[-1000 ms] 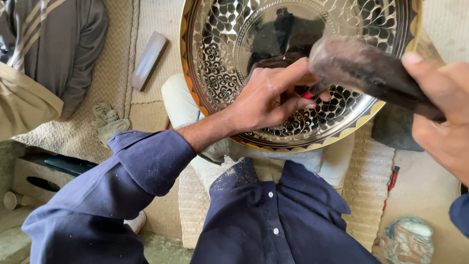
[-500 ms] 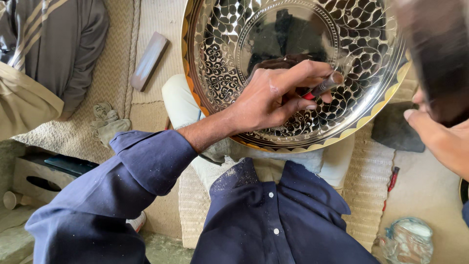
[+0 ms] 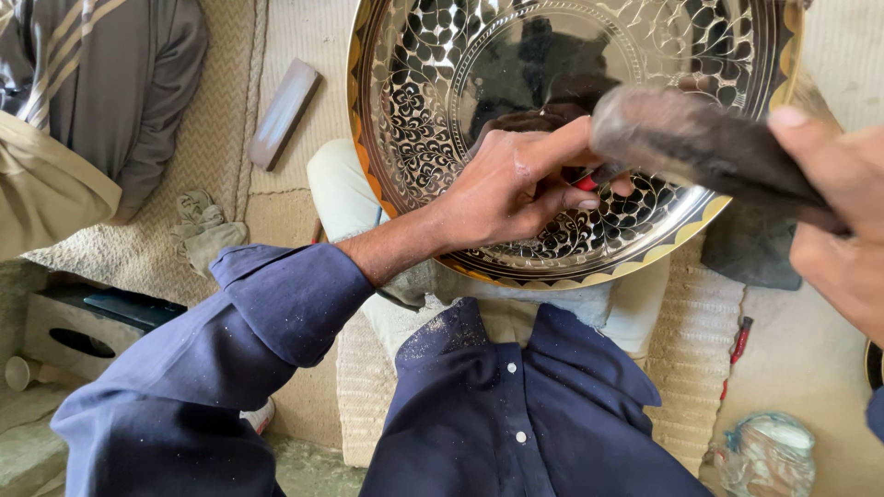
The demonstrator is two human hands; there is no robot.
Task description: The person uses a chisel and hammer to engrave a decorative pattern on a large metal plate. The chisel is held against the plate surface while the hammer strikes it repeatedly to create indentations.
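- Left hand [image 3: 516, 189] fingers pinch a small red-tipped tool [image 3: 589, 181] against the tray [image 3: 442, 92].
- Right hand [image 3: 843, 216] fingers wrap tight round a dark mallet [image 3: 700, 147], its head just above the tool.
- The engraved tray leans on the person's lap.
- A flat block [image 3: 284, 112] lies left of the tray, a rag [image 3: 204, 225] below that.
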